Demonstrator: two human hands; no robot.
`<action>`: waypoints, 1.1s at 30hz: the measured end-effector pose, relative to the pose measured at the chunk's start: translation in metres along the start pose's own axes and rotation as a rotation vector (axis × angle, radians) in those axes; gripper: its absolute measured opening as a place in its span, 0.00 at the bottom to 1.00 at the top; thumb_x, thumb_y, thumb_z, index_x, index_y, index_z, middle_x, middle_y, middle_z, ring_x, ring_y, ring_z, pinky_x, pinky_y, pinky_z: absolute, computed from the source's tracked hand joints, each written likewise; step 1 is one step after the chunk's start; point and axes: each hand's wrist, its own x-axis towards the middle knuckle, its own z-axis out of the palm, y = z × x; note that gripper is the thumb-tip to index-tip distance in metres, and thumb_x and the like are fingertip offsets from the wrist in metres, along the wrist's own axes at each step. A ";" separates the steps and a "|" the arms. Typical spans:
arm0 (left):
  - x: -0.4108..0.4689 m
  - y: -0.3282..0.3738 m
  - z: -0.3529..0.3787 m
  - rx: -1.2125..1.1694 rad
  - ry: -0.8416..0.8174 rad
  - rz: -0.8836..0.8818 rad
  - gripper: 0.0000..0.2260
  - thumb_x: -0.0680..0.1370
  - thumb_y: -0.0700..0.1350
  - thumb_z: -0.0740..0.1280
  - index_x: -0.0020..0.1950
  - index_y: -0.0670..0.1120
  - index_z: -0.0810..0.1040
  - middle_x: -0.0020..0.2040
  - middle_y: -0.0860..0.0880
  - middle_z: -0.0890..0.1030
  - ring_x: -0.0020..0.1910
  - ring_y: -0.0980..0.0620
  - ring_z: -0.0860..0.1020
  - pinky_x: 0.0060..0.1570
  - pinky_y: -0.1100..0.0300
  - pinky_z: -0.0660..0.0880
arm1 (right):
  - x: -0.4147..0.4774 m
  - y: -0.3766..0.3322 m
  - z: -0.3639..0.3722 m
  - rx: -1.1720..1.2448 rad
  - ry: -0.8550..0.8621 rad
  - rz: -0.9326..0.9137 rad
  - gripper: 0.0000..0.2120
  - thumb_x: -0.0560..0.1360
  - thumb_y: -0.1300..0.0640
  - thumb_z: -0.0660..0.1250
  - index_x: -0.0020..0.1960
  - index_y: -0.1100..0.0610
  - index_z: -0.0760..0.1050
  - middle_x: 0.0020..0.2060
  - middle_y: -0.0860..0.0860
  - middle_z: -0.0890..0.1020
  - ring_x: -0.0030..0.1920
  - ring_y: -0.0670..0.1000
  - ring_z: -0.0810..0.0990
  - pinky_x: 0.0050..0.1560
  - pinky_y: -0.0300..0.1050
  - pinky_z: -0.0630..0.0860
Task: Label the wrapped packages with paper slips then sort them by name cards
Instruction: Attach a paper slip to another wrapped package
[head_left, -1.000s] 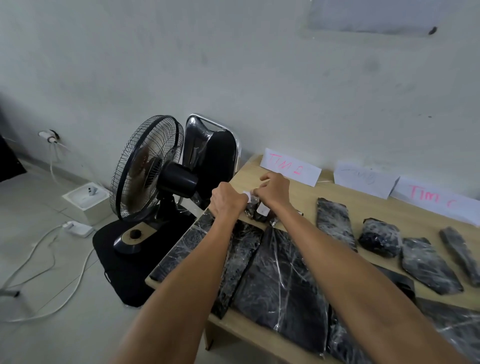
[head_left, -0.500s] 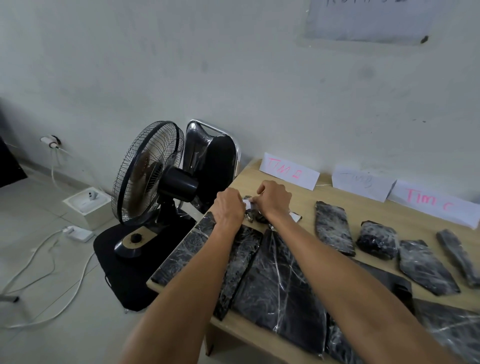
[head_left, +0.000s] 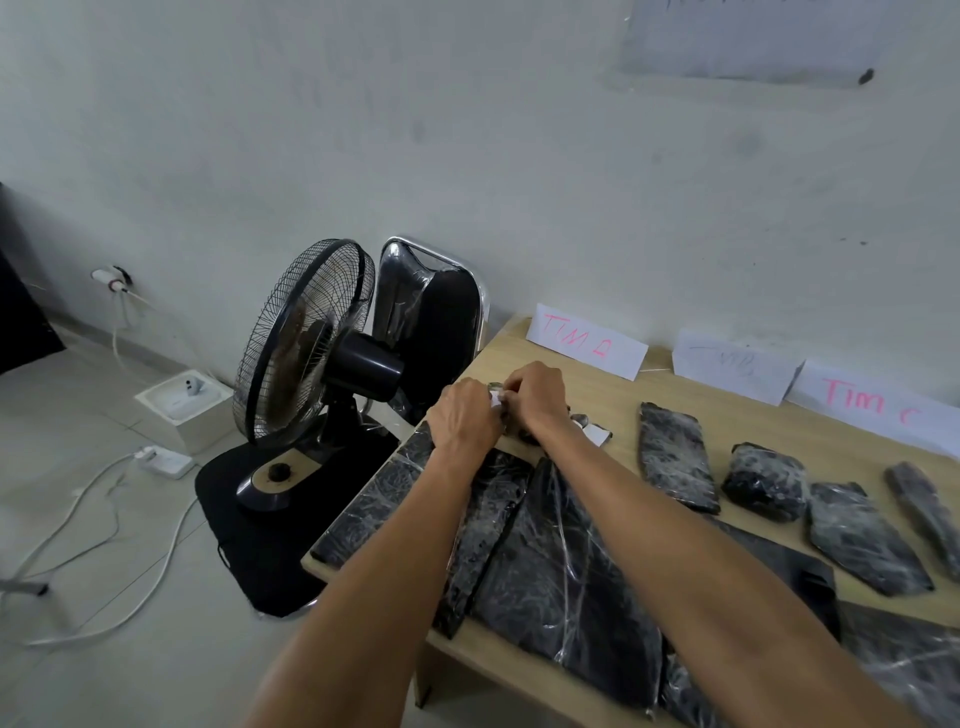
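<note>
Packages (head_left: 566, 571) cover the worktop (head_left: 618, 402), cards (head_left: 587, 343) at twelve o'clock. At eleven o'clock my left hand (head_left: 462, 415) still grips a small package (head_left: 494, 385) and my right hand (head_left: 537, 397) pinches a slip (head_left: 496, 399) onto it. Little has shifted, so I judge this label isn't fixed yet.

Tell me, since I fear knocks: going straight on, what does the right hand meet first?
Probably the left hand, pinching the paper slip right beside it; depth unclear.

Glossy film-wrapped packages (head_left: 675, 457), wooden table (head_left: 753, 431)
</note>
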 end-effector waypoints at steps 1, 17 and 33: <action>0.000 -0.001 0.000 -0.010 0.004 -0.012 0.10 0.76 0.49 0.70 0.51 0.44 0.81 0.49 0.45 0.81 0.51 0.43 0.79 0.41 0.52 0.71 | 0.001 -0.001 0.000 0.005 -0.010 0.002 0.03 0.71 0.64 0.72 0.42 0.61 0.85 0.40 0.55 0.85 0.44 0.53 0.82 0.43 0.42 0.77; 0.011 -0.012 0.006 -0.290 -0.018 0.000 0.15 0.72 0.39 0.71 0.28 0.38 0.69 0.29 0.45 0.69 0.30 0.46 0.69 0.29 0.52 0.66 | 0.005 0.000 0.000 -0.026 -0.135 -0.017 0.09 0.71 0.66 0.64 0.44 0.66 0.83 0.42 0.61 0.84 0.45 0.59 0.81 0.47 0.53 0.80; 0.014 -0.023 0.011 -0.330 0.045 0.000 0.14 0.73 0.31 0.65 0.50 0.44 0.86 0.45 0.41 0.84 0.44 0.42 0.81 0.46 0.51 0.79 | -0.004 -0.004 -0.004 -0.109 -0.204 -0.001 0.11 0.73 0.58 0.65 0.42 0.67 0.80 0.37 0.61 0.81 0.37 0.56 0.74 0.31 0.45 0.66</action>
